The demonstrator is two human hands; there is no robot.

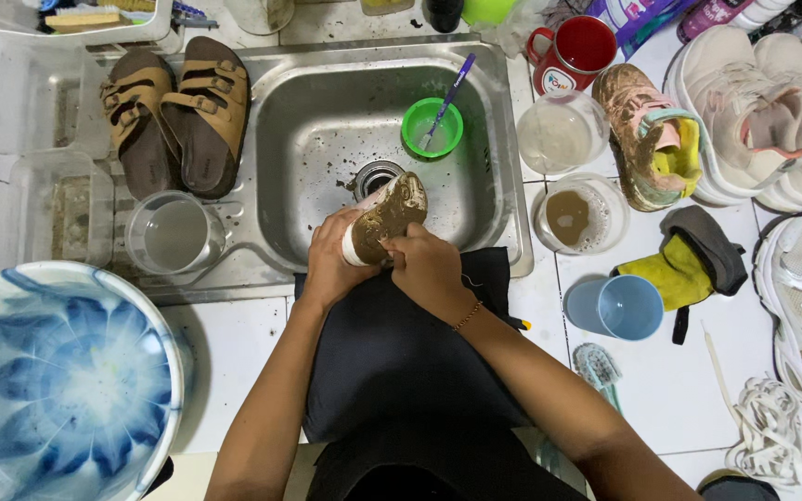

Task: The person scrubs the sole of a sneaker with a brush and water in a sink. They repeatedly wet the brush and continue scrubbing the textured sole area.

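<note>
The muddy shoe (384,218) sits right between your hands, sole up, over the near edge of the sink (327,102). Your left hand (331,260) is wrapped around its heel end, fingers curled tight against the side. Your right hand (427,267) is closed too, knuckles up, pressed onto the shoe's near side; what it pinches under the fingers you can't tell from here. Just beyond the shoe lies the drain (375,174), and past that a green cup (433,127) with a purple brush (447,99) standing in it. Left of your left hand there's a glass of water (174,232), with brown sandals (178,111) beyond it. Right of your right hand: a bowl of brown water (579,218), a blue cup (619,306), a yellow cloth (679,269).
</note>
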